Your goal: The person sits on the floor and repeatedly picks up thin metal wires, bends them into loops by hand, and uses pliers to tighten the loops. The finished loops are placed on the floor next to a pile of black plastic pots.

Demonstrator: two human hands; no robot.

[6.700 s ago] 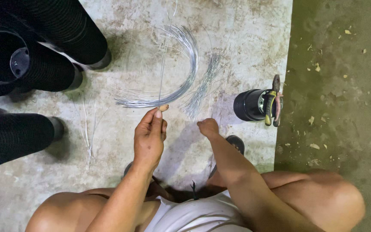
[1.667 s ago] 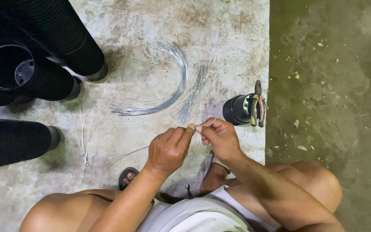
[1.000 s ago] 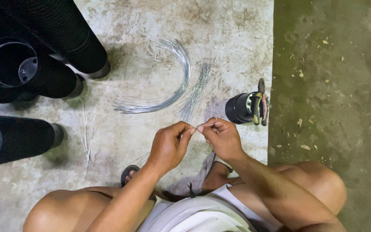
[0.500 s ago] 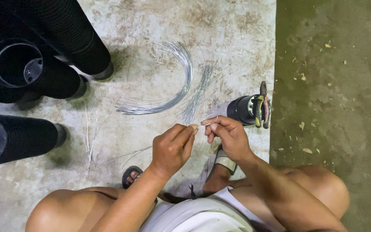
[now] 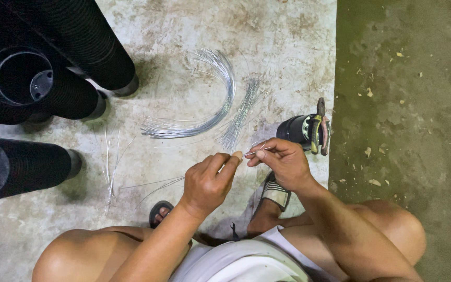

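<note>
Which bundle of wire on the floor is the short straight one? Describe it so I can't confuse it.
Start at the pale concrete slab, just ahead of the person's right hand. The short straight bundle lies between the big curved bundle and the pliers on a black roll; unlike its arc-shaped neighbour, it is straight and shorter.

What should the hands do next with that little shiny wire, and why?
Probably pull the thin wire taut between them. The left hand and right hand both pinch it at the fingertips, close together above the floor, and it still looks slack and bent there.
</note>
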